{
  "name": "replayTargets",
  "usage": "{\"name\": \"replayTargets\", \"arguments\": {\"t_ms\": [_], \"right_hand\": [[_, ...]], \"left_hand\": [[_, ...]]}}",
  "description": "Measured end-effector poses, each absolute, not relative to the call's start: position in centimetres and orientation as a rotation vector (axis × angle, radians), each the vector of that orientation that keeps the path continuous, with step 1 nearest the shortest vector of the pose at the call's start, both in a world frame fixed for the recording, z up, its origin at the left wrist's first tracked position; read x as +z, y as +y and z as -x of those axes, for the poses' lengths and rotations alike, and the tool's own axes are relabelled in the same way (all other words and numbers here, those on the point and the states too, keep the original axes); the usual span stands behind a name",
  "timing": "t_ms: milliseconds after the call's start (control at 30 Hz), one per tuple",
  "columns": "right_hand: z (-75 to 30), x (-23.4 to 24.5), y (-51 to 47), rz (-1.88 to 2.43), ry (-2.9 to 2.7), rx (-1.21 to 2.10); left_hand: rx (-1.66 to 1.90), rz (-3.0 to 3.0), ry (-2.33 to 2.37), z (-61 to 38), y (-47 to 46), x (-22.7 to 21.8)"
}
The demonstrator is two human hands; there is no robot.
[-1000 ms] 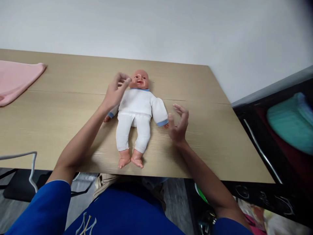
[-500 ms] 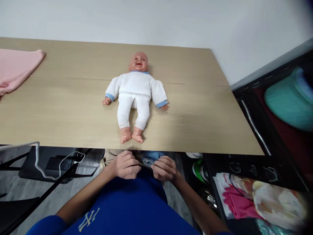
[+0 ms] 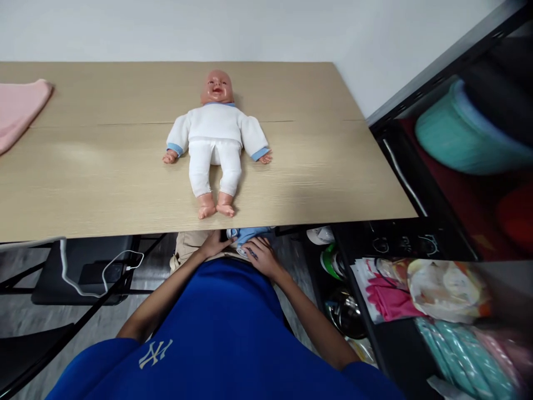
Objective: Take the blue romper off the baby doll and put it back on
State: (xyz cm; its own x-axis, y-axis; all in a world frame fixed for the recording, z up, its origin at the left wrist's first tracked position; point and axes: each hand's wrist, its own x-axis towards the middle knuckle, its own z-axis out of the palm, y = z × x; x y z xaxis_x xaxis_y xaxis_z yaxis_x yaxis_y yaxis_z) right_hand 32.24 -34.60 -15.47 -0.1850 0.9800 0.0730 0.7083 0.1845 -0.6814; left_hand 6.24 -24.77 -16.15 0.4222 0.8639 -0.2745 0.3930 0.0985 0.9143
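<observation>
1. Pale worktop (image 3: 333, 183) before us; below its near edge, our right hand (image 3: 261, 256), fingers half-bent, and partly hidden left hand (image 3: 215, 244) are by a blue cloth (image 3: 255, 234); we cannot tell the left's spread or either's grip.
2. Doll (image 3: 215, 123) lies face-up, feet near that edge.
3. Pink fabric (image 3: 23, 108) lies toward the far edge.

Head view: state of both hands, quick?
Left hand: fingers mostly hidden, near the blue cloth; cannot tell.
Right hand: fingers loosely spread at the cloth; grip unclear.
</observation>
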Motion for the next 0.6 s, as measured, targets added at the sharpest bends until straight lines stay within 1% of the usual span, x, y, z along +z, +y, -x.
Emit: {"name": "replayTargets", "arguments": {"t_ms": [167, 233, 367, 500, 600], "right_hand": [[-37.2, -17.3, -34.3, 1.77, -1.52, 0.569], [-38.9, -18.3, -33.1, 1.786, -1.422, 0.606], [-40.1, -19.0, -30.8, 1.722, -1.413, 0.782], [-39.9, -16.9, -30.9, 1.695, -1.463, 0.795], [-38.9, -13.5, -32.7, 1.631, -1.585, 0.755]], "left_hand": [[0.482, -1.391, 1.192, -7.5, -24.4, -17.2], [0.456, -1.387, 1.174, -7.4, -24.6, -17.3], [0.375, -1.425, 1.149, -6.6, -25.2, -16.8], [0.301, -1.548, 1.246, -4.9, -25.8, -14.7], [0.236, -1.637, 1.304, -2.9, -26.7, -10.4]]}}
